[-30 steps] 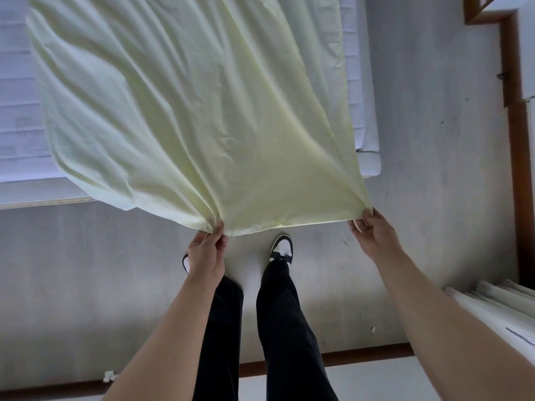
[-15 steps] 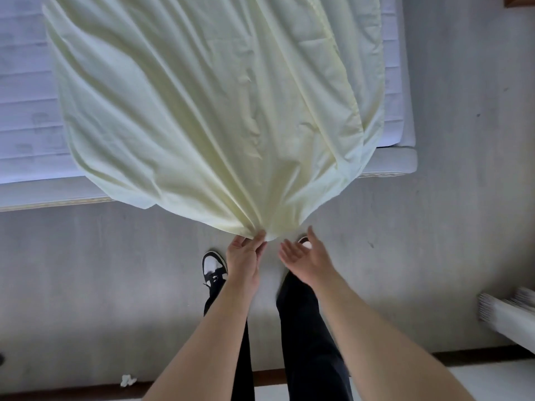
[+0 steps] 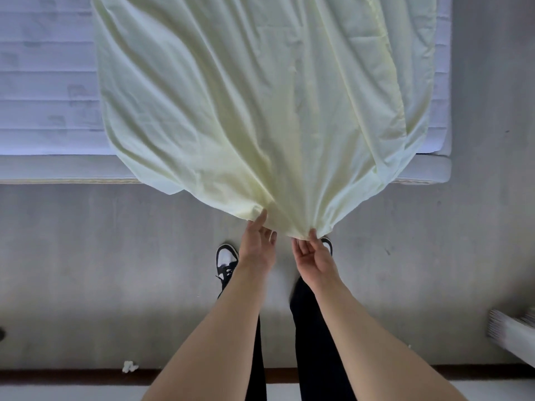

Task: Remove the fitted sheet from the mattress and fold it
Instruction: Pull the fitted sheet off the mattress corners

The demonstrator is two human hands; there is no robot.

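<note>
Folding step. Left hand (image 3: pixel 258 246) rests open-fingered on the gathered near edge of the fitted sheet (image 3: pixel 260 105); right hand (image 3: pixel 315 254) pinches that edge just beside it. The sheet trails back across the bare mattress (image 3: pixel 46 82). Next move likely requires joining and securing the corners. Floor (image 3: pixel 86 256) clear; bed edge may drag the cloth.

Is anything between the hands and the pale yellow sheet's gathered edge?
Nothing visible. The left hand and right hand both touch the gathered near edge of the pale yellow fabric sheet, which hangs over the white mattress edge above bare grey floor.
</note>
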